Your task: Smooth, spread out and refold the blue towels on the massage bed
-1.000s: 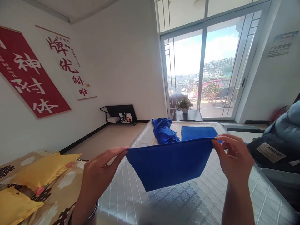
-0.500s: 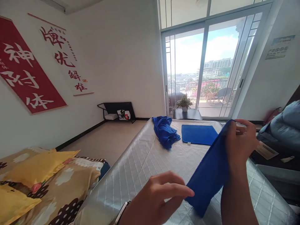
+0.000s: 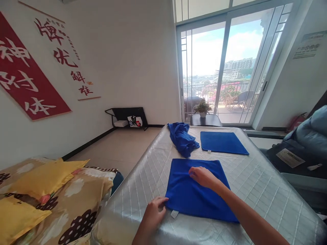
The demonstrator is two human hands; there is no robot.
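A blue cloth lies spread on the silver quilted cover, with a white tag at its near left edge. My left hand is at the near left corner of this cloth, thumb and forefinger closed on its edge. Across the middle reaches my right hand, its fingers curled down against the fabric, where small folds show. The undersides of those fingers are hidden. Farther back lies a flat, neat blue cloth. Left of it is a crumpled blue cloth.
The silver quilted cover slopes down at its left edge. A bed with yellow pillows stands at the left. Beyond the far edge are a potted plant and a glass door. Dark bags sit at the right.
The cloth that hung from my raised right hand now lies spread on the cover. My right hand has come down and left onto it; my left hand has moved left to its corner.
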